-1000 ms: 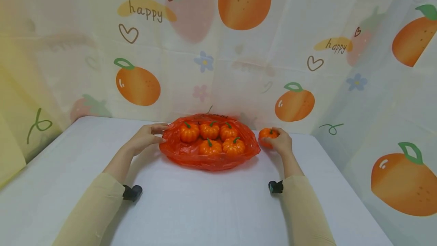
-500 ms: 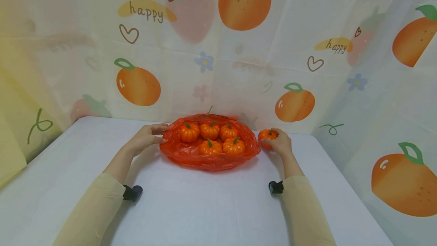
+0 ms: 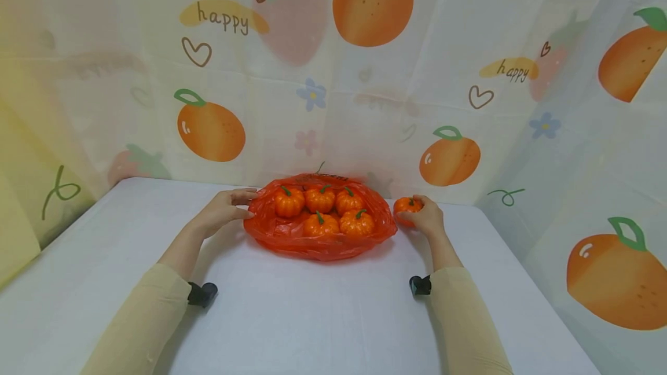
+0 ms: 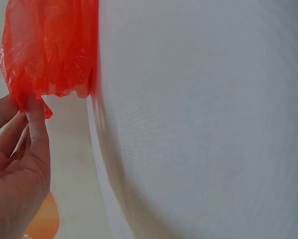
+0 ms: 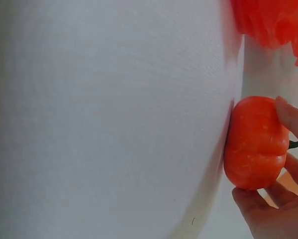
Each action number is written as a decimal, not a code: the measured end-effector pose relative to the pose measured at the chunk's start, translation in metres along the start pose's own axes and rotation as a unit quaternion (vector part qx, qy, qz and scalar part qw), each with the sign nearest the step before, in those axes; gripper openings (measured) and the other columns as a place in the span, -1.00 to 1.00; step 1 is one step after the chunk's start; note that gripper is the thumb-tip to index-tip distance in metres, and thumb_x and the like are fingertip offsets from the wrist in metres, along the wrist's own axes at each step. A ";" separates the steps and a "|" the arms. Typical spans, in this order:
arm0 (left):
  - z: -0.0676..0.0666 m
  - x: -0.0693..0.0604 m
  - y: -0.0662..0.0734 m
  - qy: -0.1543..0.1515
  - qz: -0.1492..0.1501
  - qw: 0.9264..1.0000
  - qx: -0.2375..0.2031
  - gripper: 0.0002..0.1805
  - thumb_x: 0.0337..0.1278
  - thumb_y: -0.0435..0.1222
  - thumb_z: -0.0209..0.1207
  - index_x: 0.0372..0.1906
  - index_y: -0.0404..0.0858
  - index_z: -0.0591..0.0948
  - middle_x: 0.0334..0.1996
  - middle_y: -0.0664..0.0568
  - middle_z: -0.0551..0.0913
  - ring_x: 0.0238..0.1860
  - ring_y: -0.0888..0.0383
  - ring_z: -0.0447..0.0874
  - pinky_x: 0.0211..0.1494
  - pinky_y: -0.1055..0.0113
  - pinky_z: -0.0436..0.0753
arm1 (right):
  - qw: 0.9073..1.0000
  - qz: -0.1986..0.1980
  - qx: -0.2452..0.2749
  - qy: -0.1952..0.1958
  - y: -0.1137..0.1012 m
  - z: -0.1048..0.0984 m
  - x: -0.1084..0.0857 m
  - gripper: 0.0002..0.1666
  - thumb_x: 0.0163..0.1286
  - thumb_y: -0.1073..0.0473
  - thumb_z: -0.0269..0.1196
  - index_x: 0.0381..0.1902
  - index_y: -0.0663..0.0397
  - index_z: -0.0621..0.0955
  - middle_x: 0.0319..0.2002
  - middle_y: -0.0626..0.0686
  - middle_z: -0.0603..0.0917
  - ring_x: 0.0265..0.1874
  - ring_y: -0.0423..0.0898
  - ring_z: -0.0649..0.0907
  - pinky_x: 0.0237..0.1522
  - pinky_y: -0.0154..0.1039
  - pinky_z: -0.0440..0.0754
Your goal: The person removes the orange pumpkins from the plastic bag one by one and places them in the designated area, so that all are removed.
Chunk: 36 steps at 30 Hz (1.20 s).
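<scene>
Pointing forward above the worktop (image 3: 312, 323), two arms (image 3: 138, 311) stand apart; the left hand (image 3: 219, 213) pinches the red bag (image 3: 323, 250) of five pumpkins (image 3: 289, 203), the right hand (image 3: 432, 217) grips another pumpkin (image 3: 406, 205), which seems to rest beside the bag.

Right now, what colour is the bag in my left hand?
The bag is red; the head view shows it best.

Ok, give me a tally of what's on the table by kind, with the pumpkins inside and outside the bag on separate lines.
Red plastic bag: 1
Pumpkins visible inside the bag: 5
Pumpkin outside the bag, held by the right hand: 1
Total: 7
</scene>
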State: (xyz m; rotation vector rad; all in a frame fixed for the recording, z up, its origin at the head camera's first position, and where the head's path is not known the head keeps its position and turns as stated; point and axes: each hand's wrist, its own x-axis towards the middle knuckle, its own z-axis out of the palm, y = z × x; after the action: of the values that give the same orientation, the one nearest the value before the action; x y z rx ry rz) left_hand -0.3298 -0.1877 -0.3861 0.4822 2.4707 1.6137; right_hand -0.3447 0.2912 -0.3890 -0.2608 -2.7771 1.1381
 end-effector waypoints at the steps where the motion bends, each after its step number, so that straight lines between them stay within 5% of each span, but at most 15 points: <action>1: 0.000 0.000 0.000 0.001 0.000 1.000 0.001 -0.45 0.17 -0.42 0.15 0.30 -0.46 0.45 0.51 -0.22 0.25 0.41 -0.26 0.33 0.01 0.61 0.57 | 1.000 0.000 0.002 0.000 0.000 0.000 0.000 -0.14 0.24 0.05 0.36 0.42 0.19 0.33 0.39 0.31 0.41 0.35 0.27 0.40 0.45 0.16 0.36; 9: 0.000 0.000 0.000 -0.001 -0.001 1.000 0.001 -0.44 0.17 -0.42 0.15 0.31 -0.46 0.44 0.51 -0.22 0.24 0.42 -0.27 0.32 0.01 0.61 0.57 | 0.997 -0.031 0.023 0.065 -0.003 -0.002 0.000 -0.16 0.24 0.01 0.35 0.39 0.23 0.37 0.37 0.36 0.42 0.37 0.30 0.39 0.43 0.16 0.37; 17: 0.000 0.000 0.002 -0.003 0.002 1.000 0.004 -0.44 0.17 -0.41 0.16 0.31 -0.45 0.45 0.50 -0.21 0.27 0.42 -0.26 0.33 0.01 0.62 0.56 | 0.978 -0.075 0.085 0.173 -0.012 -0.005 0.001 -0.27 0.21 0.11 0.39 0.30 0.27 0.47 0.28 0.37 0.49 0.27 0.30 0.45 0.38 0.16 0.39; 24: 0.000 -0.001 0.003 -0.007 -0.001 1.000 0.005 -0.43 0.19 -0.40 0.16 0.33 -0.43 0.44 0.51 -0.18 0.26 0.44 -0.24 0.32 0.07 0.56 0.58 | 0.976 -0.078 0.126 0.157 -0.027 -0.009 -0.004 -0.31 0.25 0.12 0.37 0.31 0.22 0.47 0.34 0.26 0.47 0.33 0.27 0.43 0.39 0.15 0.42; 36: 0.000 -0.001 0.002 -0.009 -0.003 1.000 -0.001 -0.42 0.18 -0.41 0.15 0.34 -0.43 0.42 0.53 -0.18 0.22 0.45 -0.25 0.30 0.06 0.58 0.57 | 0.972 -0.137 0.143 0.127 -0.057 -0.001 -0.013 -0.35 0.23 0.17 0.36 0.26 0.25 0.50 0.30 0.27 0.52 0.28 0.28 0.51 0.36 0.11 0.48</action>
State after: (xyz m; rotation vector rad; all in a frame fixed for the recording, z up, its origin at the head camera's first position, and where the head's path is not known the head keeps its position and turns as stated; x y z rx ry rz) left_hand -0.3285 -0.1872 -0.3846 0.4868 2.4553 1.6030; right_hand -0.3377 0.2494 -0.3490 0.0085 -2.3050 1.3064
